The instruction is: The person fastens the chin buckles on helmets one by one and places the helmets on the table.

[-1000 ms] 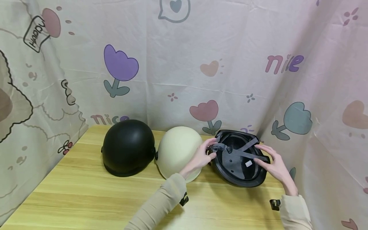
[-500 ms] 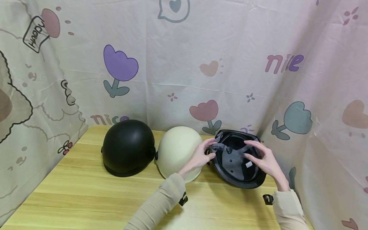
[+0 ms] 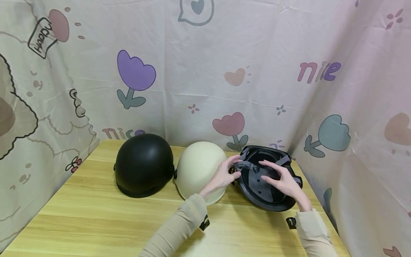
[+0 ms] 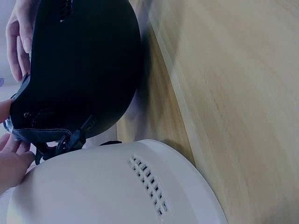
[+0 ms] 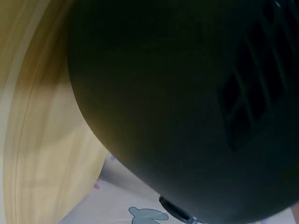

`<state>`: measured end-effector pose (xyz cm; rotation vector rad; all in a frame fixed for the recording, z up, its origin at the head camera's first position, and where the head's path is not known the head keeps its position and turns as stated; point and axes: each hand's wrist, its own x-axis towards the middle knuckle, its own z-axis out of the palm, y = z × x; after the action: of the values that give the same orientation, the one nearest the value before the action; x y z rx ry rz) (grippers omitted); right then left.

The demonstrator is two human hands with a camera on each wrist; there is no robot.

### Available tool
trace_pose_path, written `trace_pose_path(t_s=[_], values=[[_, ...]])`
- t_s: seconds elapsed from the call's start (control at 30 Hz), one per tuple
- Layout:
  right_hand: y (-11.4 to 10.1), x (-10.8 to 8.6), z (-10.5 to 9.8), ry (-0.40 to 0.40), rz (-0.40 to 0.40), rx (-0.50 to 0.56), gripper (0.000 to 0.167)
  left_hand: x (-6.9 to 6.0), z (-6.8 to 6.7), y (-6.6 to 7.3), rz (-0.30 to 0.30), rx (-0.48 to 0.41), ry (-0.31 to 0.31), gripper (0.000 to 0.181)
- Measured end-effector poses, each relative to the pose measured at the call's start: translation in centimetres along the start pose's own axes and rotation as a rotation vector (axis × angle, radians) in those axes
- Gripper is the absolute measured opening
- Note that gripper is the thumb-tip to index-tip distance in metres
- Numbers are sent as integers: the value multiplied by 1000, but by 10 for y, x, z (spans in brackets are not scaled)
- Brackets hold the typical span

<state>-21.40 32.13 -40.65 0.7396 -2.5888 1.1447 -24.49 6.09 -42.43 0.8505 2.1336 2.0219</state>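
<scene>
A black helmet [image 3: 266, 203] lies upside down at the table's right side, its padded inside and grey straps [image 3: 282, 160] facing up. At its left edge my left hand [image 3: 221, 176] holds on beside the strap, thumb and fingers curled about the rim. My right hand [image 3: 284, 182] is over the helmet's inside, thumb and index finger apart; part of the strap is hidden behind it. The left wrist view shows the helmet's dark outer shell [image 4: 88, 60] with a hanging buckle [image 4: 77, 139]. In the right wrist view the shell [image 5: 154, 102] blocks the hand.
A cream helmet [image 3: 199, 164] stands dome up under my left wrist. Left of it, almost touching, is another black helmet [image 3: 144, 166], also dome up. All rest on a wooden table [image 3: 106, 221] before a printed curtain [image 3: 192, 71].
My right hand has moved left from the helmet's right rim to over its middle. The left hand has stayed at the left edge. The helmets have hardly moved.
</scene>
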Motion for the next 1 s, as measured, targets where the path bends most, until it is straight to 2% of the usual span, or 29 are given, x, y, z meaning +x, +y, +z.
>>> trace_pose_path(t_s=[0.3, 0.57, 0.63, 0.8, 0.9, 1.0], values=[[3, 1, 10, -27, 20, 20, 44, 0, 2, 0, 5, 31, 8, 61], [4, 1, 13, 14, 10, -12, 45, -1, 0, -1, 6, 25, 2, 61], [5, 0, 14, 23, -12, -9, 41, -1, 0, -1, 14, 23, 4, 61], [4, -2, 11, 21, -41, 11, 20, -1, 0, -3, 12, 25, 10, 62], [3, -5, 7, 1, 2, 51, 11, -1, -1, -1, 2, 30, 7, 62], [2, -9, 3, -16, 77, 116, 11, -1, -1, 0, 3, 66, 5, 63]])
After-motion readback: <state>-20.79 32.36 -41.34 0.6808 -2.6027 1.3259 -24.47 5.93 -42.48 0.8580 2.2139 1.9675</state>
